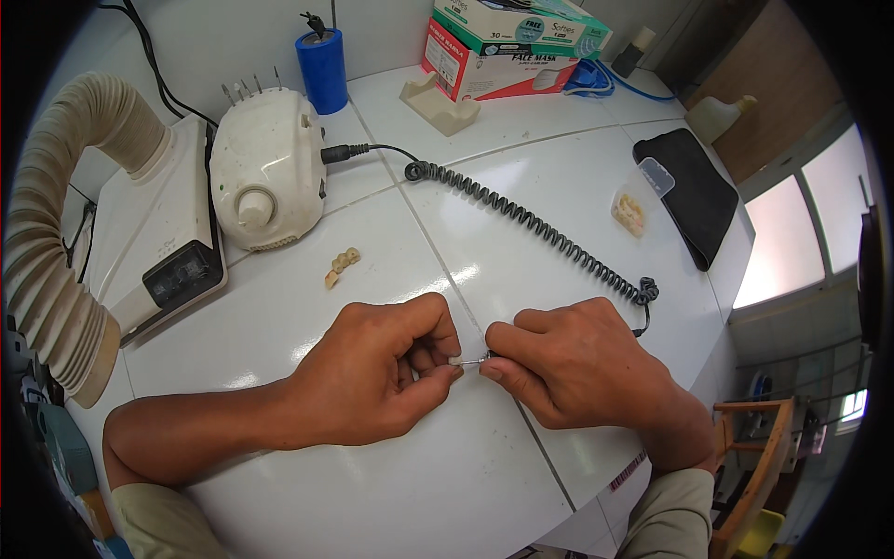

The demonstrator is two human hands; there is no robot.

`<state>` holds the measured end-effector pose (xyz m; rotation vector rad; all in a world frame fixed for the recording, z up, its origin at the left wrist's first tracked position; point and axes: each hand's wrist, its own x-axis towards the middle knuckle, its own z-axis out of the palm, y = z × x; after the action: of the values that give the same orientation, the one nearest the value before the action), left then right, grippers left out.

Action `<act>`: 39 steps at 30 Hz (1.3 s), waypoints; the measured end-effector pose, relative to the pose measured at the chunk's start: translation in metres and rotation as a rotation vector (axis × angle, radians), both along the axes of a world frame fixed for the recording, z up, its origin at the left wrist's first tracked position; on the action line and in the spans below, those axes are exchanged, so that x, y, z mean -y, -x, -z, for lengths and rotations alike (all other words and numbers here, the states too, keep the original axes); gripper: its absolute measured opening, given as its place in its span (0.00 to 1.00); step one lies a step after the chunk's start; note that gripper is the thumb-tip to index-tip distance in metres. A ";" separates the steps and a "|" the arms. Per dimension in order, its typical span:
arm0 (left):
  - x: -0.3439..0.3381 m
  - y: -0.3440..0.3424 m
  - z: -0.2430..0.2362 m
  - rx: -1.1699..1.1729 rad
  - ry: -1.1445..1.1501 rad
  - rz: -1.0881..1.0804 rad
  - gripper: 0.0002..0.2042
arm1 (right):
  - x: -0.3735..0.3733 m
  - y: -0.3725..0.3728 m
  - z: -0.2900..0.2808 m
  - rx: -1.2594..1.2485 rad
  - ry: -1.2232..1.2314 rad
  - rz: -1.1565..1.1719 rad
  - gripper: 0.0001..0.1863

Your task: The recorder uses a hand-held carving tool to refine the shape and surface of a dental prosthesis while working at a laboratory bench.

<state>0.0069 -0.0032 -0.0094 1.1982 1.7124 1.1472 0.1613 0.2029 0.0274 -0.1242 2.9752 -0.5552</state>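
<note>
Spanning most of the view, a white tiled worktop (307, 508) is occupied at its far left by a ribbed hose (47, 233) and a white control box (270, 163). Two stacked cartons (498, 79) are set at the back. A black coiled cord (531, 219) is strung from the box toward the right wrist; its far end is hidden there, so its link to the tool can't be confirmed. Tooth-coloured pieces (347, 258) are left lying beyond the left hand (372, 373).

Work zone: near-centre, just above the tiles. Left thumb and forefinger are pinched narrow on a small pale piece (454, 361), mostly covered by the fingertips, so its own long axis can't be read. Right hand (577, 368) is closed, thumb and forefinger gripped round the front of a slim tool (489, 356); the rest is masked by the palm.

Key relation: a thin metal shank (471, 361) is pointed left, its axis laid nearly crosswise between the hands. The pale piece is located at its left end, directly left of the right fingertips, with the left hand nearer. Tip contact can't be resolved.
</note>
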 end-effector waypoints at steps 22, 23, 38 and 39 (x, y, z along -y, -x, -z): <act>0.000 -0.001 -0.001 0.002 -0.006 -0.013 0.09 | -0.001 0.001 0.001 -0.023 -0.003 -0.026 0.18; 0.000 -0.001 -0.002 0.001 -0.006 -0.015 0.09 | 0.000 0.001 0.001 -0.023 -0.003 -0.027 0.18; -0.001 -0.002 -0.001 -0.030 -0.014 -0.006 0.09 | 0.002 -0.001 0.003 -0.037 -0.024 0.009 0.18; -0.001 -0.002 -0.001 -0.026 -0.015 -0.006 0.09 | 0.002 -0.001 0.002 -0.033 -0.025 -0.007 0.18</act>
<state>0.0086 -0.0026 -0.0088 1.2231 1.7305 1.1539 0.1622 0.2011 0.0259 -0.1422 3.0110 -0.5198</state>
